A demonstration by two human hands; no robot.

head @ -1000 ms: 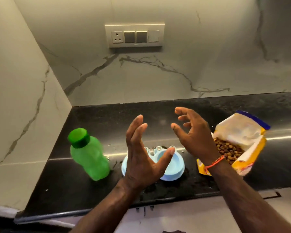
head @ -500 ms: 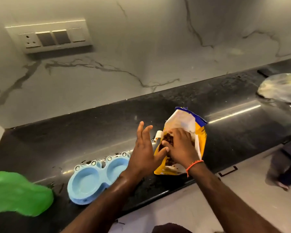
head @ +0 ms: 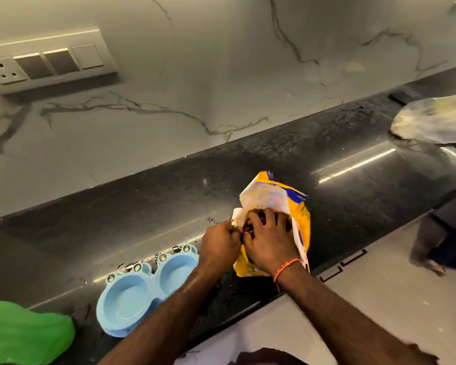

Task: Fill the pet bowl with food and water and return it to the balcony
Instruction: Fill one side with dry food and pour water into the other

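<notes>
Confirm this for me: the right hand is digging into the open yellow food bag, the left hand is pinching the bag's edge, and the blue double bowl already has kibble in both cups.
Not quite. In the head view the blue double bowl has no kibble in either cup. The rest holds: the right hand is in the open yellow food bag and the left hand pinches its edge.

Lighting is dim and warm. Beyond my right hand [head: 270, 242], glare streaks cross the glossy desk [head: 353, 180]. Frame edges curve and blur, notably the green bottle [head: 24, 333] left of my hands.
</notes>
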